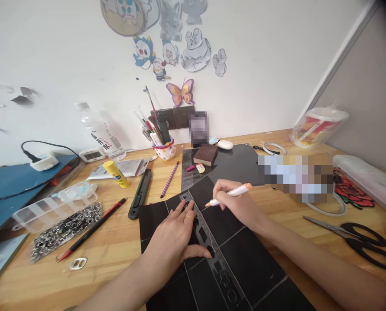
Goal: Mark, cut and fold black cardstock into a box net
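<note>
A black sheet (254, 263) with pale ruled lines lies on the wooden desk in front of me. A dark stencil ruler (218, 272) rests diagonally across it. My left hand (176, 235) presses flat on the ruler, fingers spread, a ring on one finger. My right hand (240, 203) pinches a white marker with an orange tip (230, 193), its point down at the ruler's upper edge near the sheet's top.
Black scissors (358, 242) lie at the right. A green utility knife (140, 193), a pink pencil (169, 179), a red pencil (92, 230), a yellow glue stick (116, 173) and a tray of metal rings (66, 229) sit to the left. A pen cup (163, 149) stands at the back.
</note>
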The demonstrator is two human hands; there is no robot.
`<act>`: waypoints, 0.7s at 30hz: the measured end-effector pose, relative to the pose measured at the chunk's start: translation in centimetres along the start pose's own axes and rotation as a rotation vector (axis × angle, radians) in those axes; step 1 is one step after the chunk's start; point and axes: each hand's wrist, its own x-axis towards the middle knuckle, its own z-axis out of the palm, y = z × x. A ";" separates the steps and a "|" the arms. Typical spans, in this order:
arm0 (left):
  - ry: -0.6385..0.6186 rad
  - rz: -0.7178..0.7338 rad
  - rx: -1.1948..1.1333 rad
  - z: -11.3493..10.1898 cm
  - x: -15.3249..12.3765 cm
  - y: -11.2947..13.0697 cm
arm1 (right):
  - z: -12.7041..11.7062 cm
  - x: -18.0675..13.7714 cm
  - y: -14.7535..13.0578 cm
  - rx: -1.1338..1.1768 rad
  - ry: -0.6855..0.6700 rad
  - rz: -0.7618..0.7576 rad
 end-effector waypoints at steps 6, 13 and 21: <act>0.151 -0.050 0.162 -0.6 -0.4 -2.4 | -0.5 -0.2 0.7 -0.019 0.156 -0.038; 0.317 -0.286 0.425 -3.6 -0.9 -7.4 | -2.3 -2.3 -0.2 -0.153 0.248 -0.030; 0.105 0.089 0.366 -4.1 -0.7 -9.5 | -3.9 -7.4 -0.6 -0.325 0.071 0.082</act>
